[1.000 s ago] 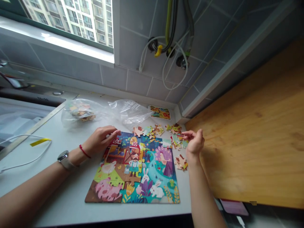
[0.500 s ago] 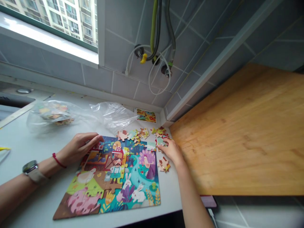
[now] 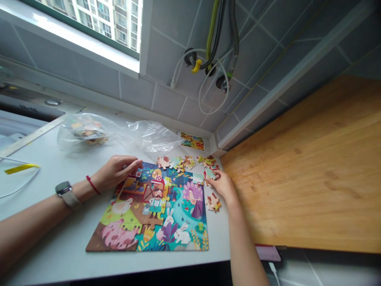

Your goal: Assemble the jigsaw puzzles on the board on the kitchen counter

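Observation:
A partly assembled farm-scene jigsaw puzzle (image 3: 160, 206) lies flat on the white counter. My left hand (image 3: 120, 171) rests over its top left corner, fingers stretched forward and thumb against the edge; the far fingers are partly hidden. To the right of the puzzle, my right hand (image 3: 223, 184) pinches a pale green puzzle piece (image 3: 210, 173) between thumb and fingers. Just left of that, another pale green piece (image 3: 197, 178) lies on the puzzle's upper right corner. Loose pieces (image 3: 178, 163) line the far edge, and a few brown and cream ones (image 3: 213, 202) sit below my right hand.
A clear plastic bag (image 3: 89, 133) with more pieces stands at the back left. Behind the puzzle lies a small picture card (image 3: 192, 141). A wooden board (image 3: 303, 171) borders the right side, with a tiled wall and hanging hoses (image 3: 216, 35) behind. A white cable (image 3: 20, 186) crosses the left.
The view has shifted, so the counter and both hands appear further right. My right hand has lifted the pale green piece slightly and tilted it. My left hand stays at the puzzle's corner.

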### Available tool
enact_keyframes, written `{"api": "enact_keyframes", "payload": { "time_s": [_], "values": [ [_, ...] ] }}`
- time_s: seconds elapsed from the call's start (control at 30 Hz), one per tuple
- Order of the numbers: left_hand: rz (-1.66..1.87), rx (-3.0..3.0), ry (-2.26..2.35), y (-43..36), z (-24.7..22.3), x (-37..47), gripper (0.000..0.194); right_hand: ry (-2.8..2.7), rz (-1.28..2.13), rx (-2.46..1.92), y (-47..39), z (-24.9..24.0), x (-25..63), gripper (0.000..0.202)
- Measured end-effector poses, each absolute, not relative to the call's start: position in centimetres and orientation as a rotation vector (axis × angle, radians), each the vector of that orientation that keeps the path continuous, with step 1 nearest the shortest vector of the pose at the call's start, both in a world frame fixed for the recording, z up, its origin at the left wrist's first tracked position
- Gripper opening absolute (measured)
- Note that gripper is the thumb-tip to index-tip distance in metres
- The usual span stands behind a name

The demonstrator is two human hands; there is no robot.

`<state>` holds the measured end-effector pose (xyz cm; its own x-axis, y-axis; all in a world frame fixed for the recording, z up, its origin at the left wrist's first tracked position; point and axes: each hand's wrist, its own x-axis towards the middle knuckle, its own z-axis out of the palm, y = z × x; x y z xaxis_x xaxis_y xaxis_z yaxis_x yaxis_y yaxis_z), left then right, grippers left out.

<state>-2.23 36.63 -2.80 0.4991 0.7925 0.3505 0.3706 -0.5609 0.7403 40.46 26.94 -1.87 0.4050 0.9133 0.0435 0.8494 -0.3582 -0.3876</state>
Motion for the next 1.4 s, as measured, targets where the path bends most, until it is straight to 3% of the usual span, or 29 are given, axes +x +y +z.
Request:
{"api": "enact_keyframes", "payload": {
  "time_s": [0.13,0.27,0.47,0.63,0.9,1.4],
  "values": [
    [0.974,2.143,0.962,36.7,-2.8,-2.2,0.05,-1.552,0.185,-2.271,25.5,-0.5,39.9,0.034],
    [0.998,2.15,0.938,36.9,-3.3,-2.2,0.051,-1.623,0.221,-2.096,24.1,1.2,38.2,0.038],
    [1.015,2.138,0.924,37.1,-3.6,-2.2,0.049,-1.975,0.593,-1.659,25.5,2.3,28.5,0.039],
    [1.06,2.162,0.92,37.1,-3.3,-2.2,0.047,-2.228,0.582,-1.508,28.4,1.1,22.1,0.036],
    [1.002,2.208,0.925,37.1,-3.1,-2.2,0.047,-2.177,0.594,-1.34,29.1,-1.8,22.0,0.026],
    [0.973,2.209,0.899,37.4,-3.2,-2.3,0.049,-2.108,0.583,-1.385,28.9,-2.4,21.5,0.021]
  ]
}}
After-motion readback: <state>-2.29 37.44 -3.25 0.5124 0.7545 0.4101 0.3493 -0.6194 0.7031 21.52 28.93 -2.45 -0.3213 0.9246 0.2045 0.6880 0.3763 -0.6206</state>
